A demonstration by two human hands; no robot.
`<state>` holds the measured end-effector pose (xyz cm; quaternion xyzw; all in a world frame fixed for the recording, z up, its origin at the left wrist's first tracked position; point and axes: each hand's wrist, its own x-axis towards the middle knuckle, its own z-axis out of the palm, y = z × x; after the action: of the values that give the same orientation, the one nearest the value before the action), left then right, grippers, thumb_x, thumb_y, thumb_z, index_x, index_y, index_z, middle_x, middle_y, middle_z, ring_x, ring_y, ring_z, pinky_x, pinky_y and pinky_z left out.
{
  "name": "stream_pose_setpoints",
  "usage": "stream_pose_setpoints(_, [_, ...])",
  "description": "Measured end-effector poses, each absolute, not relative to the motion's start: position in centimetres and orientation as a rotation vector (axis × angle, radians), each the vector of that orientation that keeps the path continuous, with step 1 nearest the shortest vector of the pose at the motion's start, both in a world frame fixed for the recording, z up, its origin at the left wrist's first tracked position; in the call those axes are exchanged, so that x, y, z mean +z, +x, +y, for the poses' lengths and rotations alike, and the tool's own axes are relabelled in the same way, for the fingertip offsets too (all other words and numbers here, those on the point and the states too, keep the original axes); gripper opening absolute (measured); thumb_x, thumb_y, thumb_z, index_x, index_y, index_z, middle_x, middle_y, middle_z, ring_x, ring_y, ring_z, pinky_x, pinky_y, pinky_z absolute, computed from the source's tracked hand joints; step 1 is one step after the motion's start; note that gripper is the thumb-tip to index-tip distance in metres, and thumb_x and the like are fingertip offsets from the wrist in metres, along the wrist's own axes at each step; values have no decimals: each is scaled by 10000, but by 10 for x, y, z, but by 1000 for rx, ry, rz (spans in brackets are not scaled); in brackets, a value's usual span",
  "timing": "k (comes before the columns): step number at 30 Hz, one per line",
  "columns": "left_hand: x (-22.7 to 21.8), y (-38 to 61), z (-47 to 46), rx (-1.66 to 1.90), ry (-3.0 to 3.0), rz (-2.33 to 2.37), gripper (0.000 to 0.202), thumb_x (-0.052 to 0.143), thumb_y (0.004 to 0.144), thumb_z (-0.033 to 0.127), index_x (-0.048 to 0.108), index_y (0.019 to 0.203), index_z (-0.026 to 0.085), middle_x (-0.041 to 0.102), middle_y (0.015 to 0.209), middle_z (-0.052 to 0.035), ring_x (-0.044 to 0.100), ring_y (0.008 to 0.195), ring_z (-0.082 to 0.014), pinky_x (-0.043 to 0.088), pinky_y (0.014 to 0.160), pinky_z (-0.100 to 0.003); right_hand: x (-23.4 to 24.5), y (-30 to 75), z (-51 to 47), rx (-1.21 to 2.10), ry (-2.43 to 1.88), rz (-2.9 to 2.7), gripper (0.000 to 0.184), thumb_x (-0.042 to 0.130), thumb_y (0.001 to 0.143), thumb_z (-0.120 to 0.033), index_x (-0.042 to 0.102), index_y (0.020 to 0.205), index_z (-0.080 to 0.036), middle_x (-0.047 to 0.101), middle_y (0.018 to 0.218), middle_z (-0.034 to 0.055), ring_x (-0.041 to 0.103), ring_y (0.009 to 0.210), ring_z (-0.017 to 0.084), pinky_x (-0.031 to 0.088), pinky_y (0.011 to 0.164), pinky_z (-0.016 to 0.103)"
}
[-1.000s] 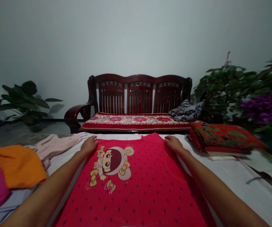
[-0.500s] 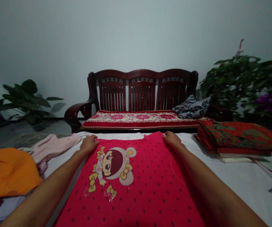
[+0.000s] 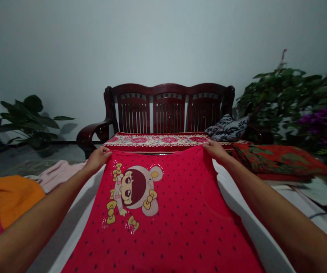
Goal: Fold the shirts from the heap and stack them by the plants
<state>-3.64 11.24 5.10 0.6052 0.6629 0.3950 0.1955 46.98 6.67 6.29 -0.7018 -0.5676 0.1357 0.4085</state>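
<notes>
A red shirt (image 3: 180, 204) is spreading over a white sheet (image 3: 80, 206), its far edge hanging clear. The left hand (image 3: 98, 157) is pinching the far left corner; the right hand (image 3: 215, 151) is pinching the far right. An orange garment (image 3: 15, 193) is lying left, a patterned red cloth (image 3: 283, 161) right. A bench (image 3: 169, 89) is standing beyond.

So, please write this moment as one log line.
left hand: grips dotted red garment, far left corner; right hand: grips far right corner; garment: stretched between hands

Head view, close over the red shirt (image 3: 177, 212), faces the bench (image 3: 167, 90)
</notes>
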Motion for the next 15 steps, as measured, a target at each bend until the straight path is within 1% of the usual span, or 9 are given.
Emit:
stream_pose_setpoints(2, [82, -31, 110, 1192, 1528, 1724, 134, 564, 830, 271, 561, 892, 153, 589, 611, 18, 588, 572, -141, 463, 549, -241, 91, 466, 64, 429, -1705, -1336, 293, 511, 915, -214, 435, 632, -226, 427, 502, -53, 432, 504, 101, 465, 529, 246])
stream_pose_setpoints(3, [98, -28, 109, 1230, 1494, 1683, 130, 537, 858, 263, 552, 920, 150, 600, 630, 11, 607, 585, -139, 486, 563, -248, 107, 464, 63, 451, -1665, -1289, 295, 501, 930, -218, 431, 643, -227, 421, 508, -57, 444, 515, 103, 499, 543, 257])
stream_pose_setpoints(4, [115, -27, 108, 1276, 1477, 1655, 130, 508, 888, 264, 543, 951, 155, 623, 676, 1, 640, 633, -142, 515, 598, -258, 124, 461, 62, 457, -1627, -1244, 304, 496, 942, -219, 423, 646, -228, 410, 515, -60, 451, 526, 104, 529, 560, 270])
stream_pose_setpoints(6, [149, -28, 105, 1446, 1443, 1567, 140, 505, 913, 290, 533, 994, 179, 671, 792, -17, 705, 806, -172, 567, 706, -290, 161, 456, 57, 445, -1508, -1148, 309, 495, 959, -211, 436, 656, -221, 421, 550, -55, 469, 562, 103, 574, 610, 291])
stream_pose_setpoints(8, [179, -33, 96, 1618, 1439, 1488, 211, 537, 904, 333, 532, 1066, 199, 707, 904, -17, 712, 954, -205, 588, 815, -336, 197, 451, 46, 400, -1346, -1075, 259, 481, 972, -186, 496, 713, -196, 506, 655, -28, 537, 648, 103, 592, 681, 308])
stream_pose_setpoints(10, [203, -41, 81, 1729, 1483, 1422, 338, 551, 899, 382, 513, 1177, 195, 722, 1014, -7, 694, 1024, -212, 576, 917, -404, 227, 447, 26, 343, -1168, -1099, 190, 481, 984, -181, 537, 803, -174, 569, 778, -5, 578, 760, 104, 589, 752, 336])
stream_pose_setpoints(12, [214, -50, 60, 1777, 1543, 1349, 429, 576, 886, 444, 495, 1232, 204, 721, 1078, 23, 674, 1056, -208, 551, 990, -470, 244, 443, -1, 311, -1047, -1180, 126, 495, 993, -205, 546, 882, -176, 600, 858, 8, 583, 829, 105, 576, 805, 354])
stream_pose_setpoints(14, [210, -60, 36, 1771, 1583, 1289, 439, 628, 844, 499, 514, 1186, 248, 718, 1059, 69, 661, 1060, -204, 543, 1018, -495, 243, 442, -33, 285, -988, -1231, 101, 543, 979, -248, 540, 894, -193, 595, 853, 2, 593, 823, 112, 569, 831, 368])
stream_pose_setpoints(15, [203, -66, 24, 1749, 1593, 1287, 423, 651, 820, 519, 527, 1138, 270, 714, 1025, 84, 661, 1043, -201, 551, 1010, -488, 237, 442, -49, 288, -969, -1265, 109, 578, 962, -276, 543, 892, -200, 593, 848, -1, 602, 809, 117, 566, 839, 374])
